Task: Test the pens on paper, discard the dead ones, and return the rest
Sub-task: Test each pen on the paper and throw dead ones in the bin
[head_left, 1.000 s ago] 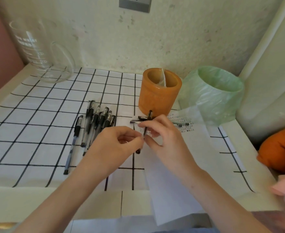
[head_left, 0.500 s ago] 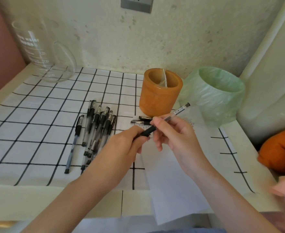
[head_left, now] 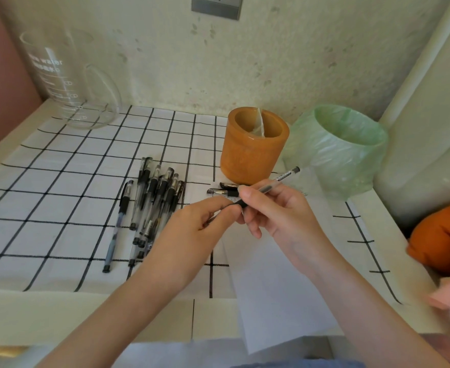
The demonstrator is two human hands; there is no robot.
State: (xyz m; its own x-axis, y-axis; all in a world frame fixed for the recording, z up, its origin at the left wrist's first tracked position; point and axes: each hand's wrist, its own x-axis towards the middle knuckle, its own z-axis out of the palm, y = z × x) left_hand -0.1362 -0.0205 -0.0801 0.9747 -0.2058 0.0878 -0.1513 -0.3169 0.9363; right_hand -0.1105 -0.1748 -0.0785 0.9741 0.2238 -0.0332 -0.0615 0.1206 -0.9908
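Head view: left hand [head_left: 192, 235] and right hand [head_left: 279, 213] pinch one slim clear-plastic pen [head_left: 283, 177].

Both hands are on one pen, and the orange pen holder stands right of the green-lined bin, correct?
No: the head view shows the orange pen holder left of the green-lined bin. The left hand and right hand do hold one pen.

One pen [head_left: 271, 185], clear barrel, black grip, tilted toward upper right at centre, over white paper [head_left: 274, 293]. Capped pens [head_left: 154, 203] bunched centre-left.
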